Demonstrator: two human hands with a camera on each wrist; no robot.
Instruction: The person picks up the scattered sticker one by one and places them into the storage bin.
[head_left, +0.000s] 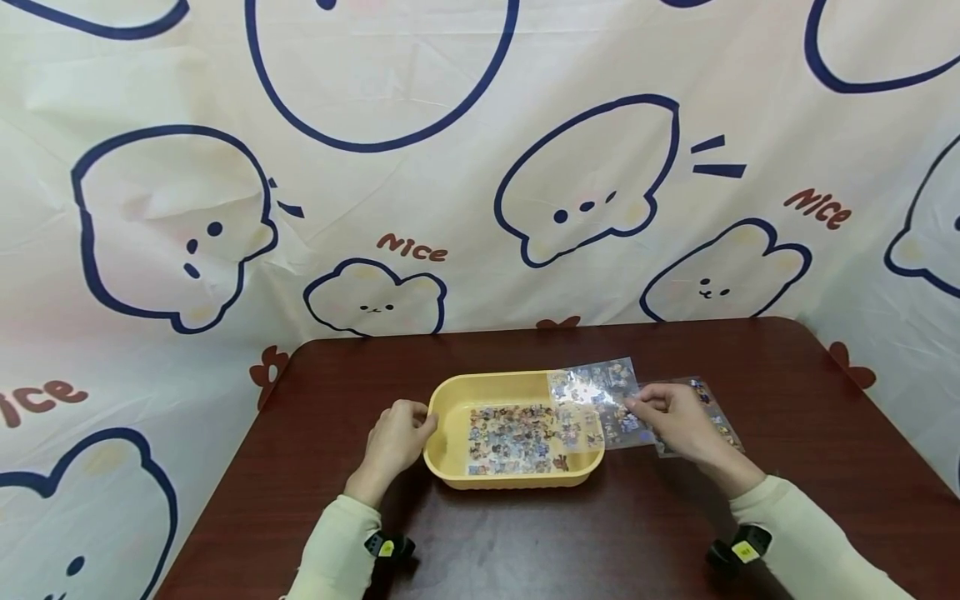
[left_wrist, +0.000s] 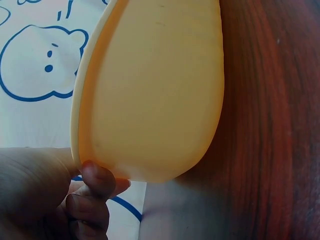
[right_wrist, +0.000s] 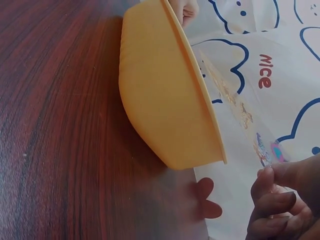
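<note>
My left hand point(head_left: 396, 437) grips the left end of a yellow plastic basin point(head_left: 448, 429), its fingers at the rim and outer wall in the left wrist view. Between thumb and fingertips my right hand point(head_left: 675, 419) pinches the right edge of a clear sticker sheet point(head_left: 597, 398) with small printed figures. That sheet overlaps the basin's right end in the head view; in the right wrist view it slants up beside the rim. More printed stickers point(head_left: 510, 437) lie flat on the basin floor. Partly hidden behind my right hand, another clear sticker sheet point(head_left: 718, 412) lies on the table.
The basin stands on a dark reddish-brown wooden table point(head_left: 517, 542) with rounded far corners. A pale cloth point(head_left: 465, 192) with cartoon outlines hangs behind the table and along its sides. Each wrist wears a dark strapped device point(head_left: 741, 546).
</note>
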